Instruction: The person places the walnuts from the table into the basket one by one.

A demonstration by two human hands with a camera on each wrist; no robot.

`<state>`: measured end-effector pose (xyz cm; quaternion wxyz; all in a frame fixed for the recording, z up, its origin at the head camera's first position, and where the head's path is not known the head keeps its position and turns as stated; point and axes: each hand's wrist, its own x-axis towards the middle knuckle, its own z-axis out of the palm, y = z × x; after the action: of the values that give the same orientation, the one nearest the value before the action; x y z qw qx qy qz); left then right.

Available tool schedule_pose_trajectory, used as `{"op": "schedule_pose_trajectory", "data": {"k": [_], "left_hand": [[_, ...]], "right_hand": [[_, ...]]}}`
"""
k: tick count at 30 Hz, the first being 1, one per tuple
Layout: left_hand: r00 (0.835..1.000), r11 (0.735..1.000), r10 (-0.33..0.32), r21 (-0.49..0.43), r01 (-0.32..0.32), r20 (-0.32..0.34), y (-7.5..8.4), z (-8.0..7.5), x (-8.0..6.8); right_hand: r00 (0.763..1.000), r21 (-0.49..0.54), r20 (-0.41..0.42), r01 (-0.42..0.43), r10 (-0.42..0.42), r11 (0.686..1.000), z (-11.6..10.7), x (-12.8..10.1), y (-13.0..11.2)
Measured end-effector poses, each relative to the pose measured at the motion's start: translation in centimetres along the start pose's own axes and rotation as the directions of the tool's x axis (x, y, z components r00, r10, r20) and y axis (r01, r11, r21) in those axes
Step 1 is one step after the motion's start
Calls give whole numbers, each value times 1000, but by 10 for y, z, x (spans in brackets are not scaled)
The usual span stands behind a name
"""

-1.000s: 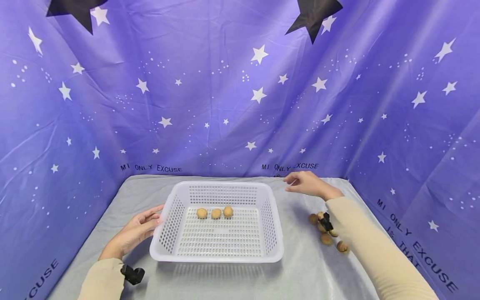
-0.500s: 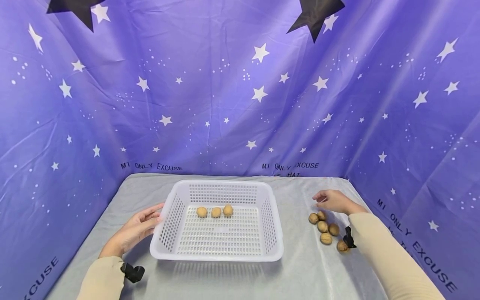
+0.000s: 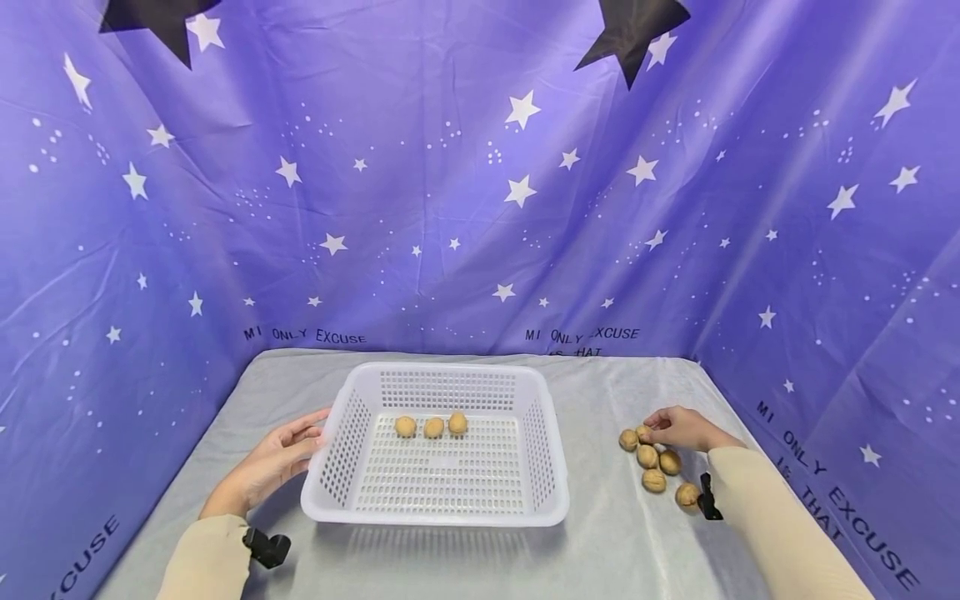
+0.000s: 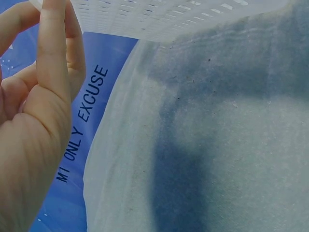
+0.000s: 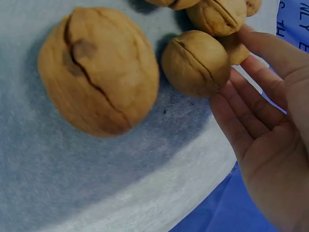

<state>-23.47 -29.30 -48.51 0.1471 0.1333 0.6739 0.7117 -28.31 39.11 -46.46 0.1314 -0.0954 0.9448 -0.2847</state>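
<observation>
A white perforated basket [image 3: 435, 479] stands mid-table with three walnuts [image 3: 432, 427] in a row near its far wall. My left hand [image 3: 309, 435] rests with straight fingers against the basket's left wall; in the left wrist view the fingers [image 4: 52, 43] reach up to the basket's underside edge [image 4: 159, 19]. Several loose walnuts [image 3: 652, 467] lie on the cloth at the right. My right hand [image 3: 652, 430] is down at the far end of that cluster, its fingertips touching a walnut. In the right wrist view the fingers [image 5: 251, 96] lie straight beside a walnut [image 5: 195, 63], with a bigger one [image 5: 99, 70] nearer the camera.
A grey cloth [image 3: 600, 542] covers the table. Purple star-printed fabric [image 3: 480, 208] walls in the back and both sides. Bare cloth lies in front of the basket and between the basket and the loose walnuts.
My right hand has come back from the far edge beside the basket and dropped onto the loose walnuts. The left hand and basket have stayed put.
</observation>
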Motion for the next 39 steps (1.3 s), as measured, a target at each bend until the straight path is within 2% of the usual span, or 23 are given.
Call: {"op": "schedule_pose_trajectory", "data": {"k": [6, 11, 22, 27, 33, 39], "left_hand": [[1000, 1000, -12, 15, 12, -15, 0, 0, 0], [1000, 1000, -14, 15, 15, -16, 1, 1, 0], [1000, 1000, -9, 9, 9, -13, -2, 0, 1], [1000, 1000, -14, 10, 14, -20, -1, -1, 1], [1000, 1000, -17, 7, 17, -7, 1, -1, 1], [1000, 1000, -13, 8, 13, 2, 2, 0, 1]], "right_hand": [[1000, 5, -18, 18, -18, 1000, 4, 1, 6], [997, -26, -72, 22, -24, 999, 4, 1, 2], [987, -57, -119, 103, -109, 993, -22, 5, -12], [980, -101, -143, 126, -140, 987, -33, 8, -34], [970, -127, -127, 191, -206, 973, -36, 17, -69], [942, -155, -111, 298, -316, 942, -31, 30, -114]]}}
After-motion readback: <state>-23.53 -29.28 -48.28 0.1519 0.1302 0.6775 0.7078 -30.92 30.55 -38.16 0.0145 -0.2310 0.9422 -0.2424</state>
